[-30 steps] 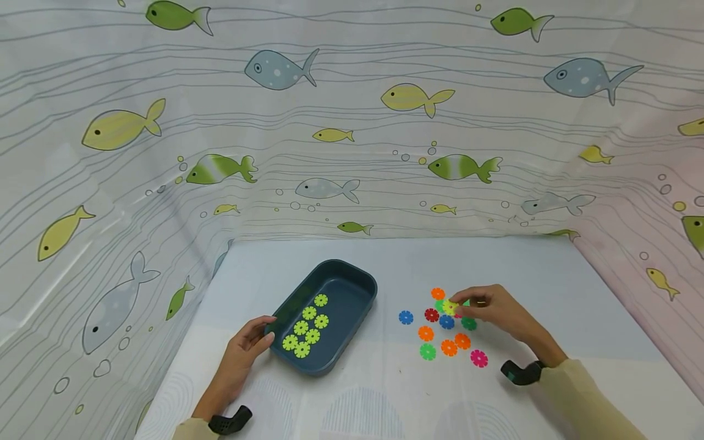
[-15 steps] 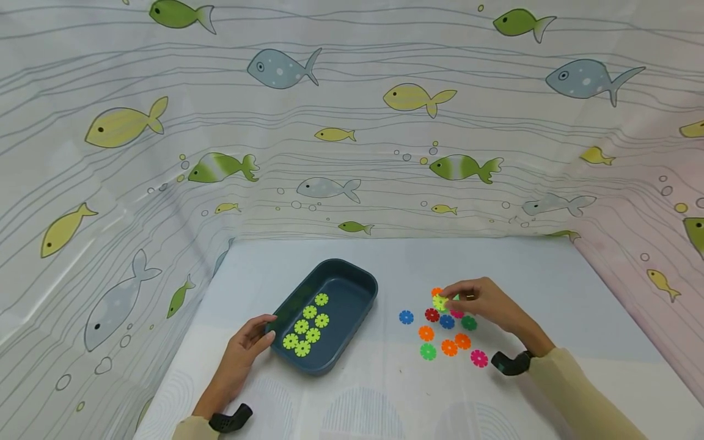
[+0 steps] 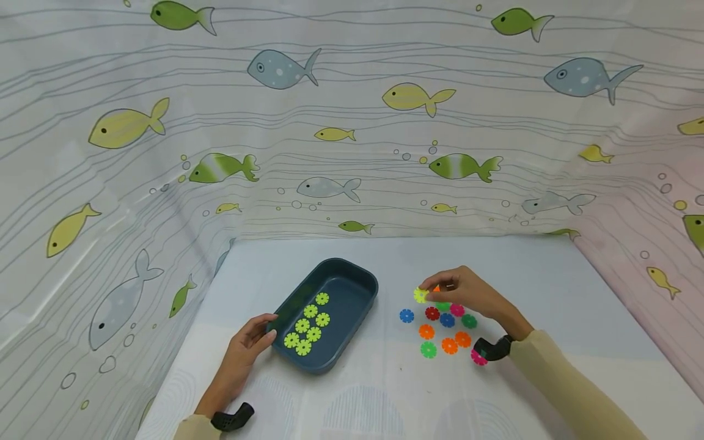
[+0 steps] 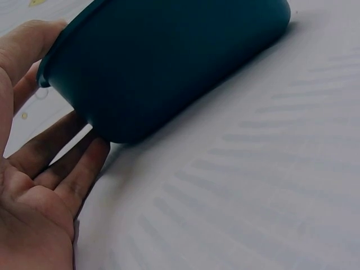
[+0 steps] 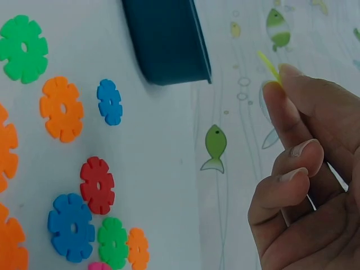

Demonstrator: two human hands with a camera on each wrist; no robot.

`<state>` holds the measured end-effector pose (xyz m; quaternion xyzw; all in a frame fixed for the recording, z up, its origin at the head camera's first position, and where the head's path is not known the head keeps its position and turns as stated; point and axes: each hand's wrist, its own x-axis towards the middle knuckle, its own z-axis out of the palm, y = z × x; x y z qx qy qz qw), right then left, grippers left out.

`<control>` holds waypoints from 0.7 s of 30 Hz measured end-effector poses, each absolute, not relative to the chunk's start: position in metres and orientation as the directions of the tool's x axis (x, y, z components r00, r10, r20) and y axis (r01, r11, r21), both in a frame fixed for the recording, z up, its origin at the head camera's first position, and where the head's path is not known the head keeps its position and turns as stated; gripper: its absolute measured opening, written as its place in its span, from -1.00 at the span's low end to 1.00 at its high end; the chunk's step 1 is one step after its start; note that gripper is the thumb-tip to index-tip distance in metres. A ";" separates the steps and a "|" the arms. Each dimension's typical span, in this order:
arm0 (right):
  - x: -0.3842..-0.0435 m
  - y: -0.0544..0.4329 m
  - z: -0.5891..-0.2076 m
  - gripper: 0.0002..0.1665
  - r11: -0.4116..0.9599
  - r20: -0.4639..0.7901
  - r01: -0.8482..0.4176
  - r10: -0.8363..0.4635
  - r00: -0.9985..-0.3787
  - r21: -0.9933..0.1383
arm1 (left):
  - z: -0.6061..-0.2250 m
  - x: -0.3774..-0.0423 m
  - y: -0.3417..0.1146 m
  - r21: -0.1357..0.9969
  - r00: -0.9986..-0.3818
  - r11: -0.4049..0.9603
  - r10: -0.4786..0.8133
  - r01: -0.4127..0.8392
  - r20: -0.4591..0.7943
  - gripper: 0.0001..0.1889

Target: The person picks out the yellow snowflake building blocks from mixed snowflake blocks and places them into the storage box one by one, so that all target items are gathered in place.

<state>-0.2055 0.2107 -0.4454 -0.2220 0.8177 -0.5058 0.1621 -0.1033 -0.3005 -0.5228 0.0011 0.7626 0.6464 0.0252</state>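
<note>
My right hand [image 3: 470, 294] pinches a yellow notched plastic disc [image 3: 420, 295] between thumb and index finger, just above the left side of the loose disc group. Edge-on in the right wrist view, the yellow disc [image 5: 269, 66] stands clear of the sheet. My left hand [image 3: 242, 354] grips the near-left end of a dark blue tray [image 3: 345, 305]. In the left wrist view the thumb lies on the rim while the other fingers touch the side and underside of the tray [image 4: 163, 62]. Several yellow-green notched discs [image 3: 310, 311] lie flat inside.
Loose discs lie right of the tray: blue [image 3: 406, 316], red [image 3: 432, 313], orange [image 3: 449, 346], green [image 3: 428, 349] and pink [image 3: 458, 310]. The right wrist strap [image 3: 493, 348] partly covers another pink disc. A fish-print sheet [image 3: 385, 134] walls the back and sides.
My right hand has carried the yellow disc leftward and slightly away from me, off the middle of the loose discs. The left hand and the tray have stayed in place.
</note>
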 end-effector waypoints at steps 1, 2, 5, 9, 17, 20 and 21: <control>-0.206 0.209 -0.445 -0.73 0.389 -0.041 -0.200 -0.530 -0.847 -0.899 | -0.523 -0.103 -0.301 0.986 -0.999 0.162 0.035 -0.035 -0.042 -0.49; -0.207 0.208 -0.444 -0.73 0.388 -0.039 -0.203 -0.534 -0.845 -0.899 | -0.523 -0.103 -0.301 0.986 -0.999 0.163 0.034 -0.036 -0.042 -0.49; -0.209 0.204 -0.442 -0.74 0.384 -0.031 -0.216 -0.545 -0.838 -0.898 | -0.523 -0.103 -0.301 0.986 -0.999 0.166 0.039 -0.030 -0.037 -0.50; -0.213 0.198 -0.437 -0.76 0.372 -0.023 -0.224 -0.557 -0.830 -0.901 | -0.522 -0.104 -0.302 0.987 -0.998 0.159 0.062 -0.003 -0.013 -0.51; -0.222 0.179 -0.430 -0.74 0.385 -0.019 -0.255 -0.583 -0.812 -0.887 | -0.522 -0.103 -0.302 0.990 -0.998 0.144 0.064 -0.003 -0.012 -0.51; -0.226 0.172 -0.430 -0.73 0.387 -0.018 -0.265 -0.592 -0.805 -0.883 | -0.523 -0.103 -0.302 0.989 -0.998 0.146 0.057 -0.005 -0.014 -0.51; -0.227 0.170 -0.430 -0.73 0.386 -0.019 -0.266 -0.596 -0.803 -0.883 | -0.523 -0.102 -0.303 0.989 -0.998 0.148 0.057 -0.004 -0.012 -0.51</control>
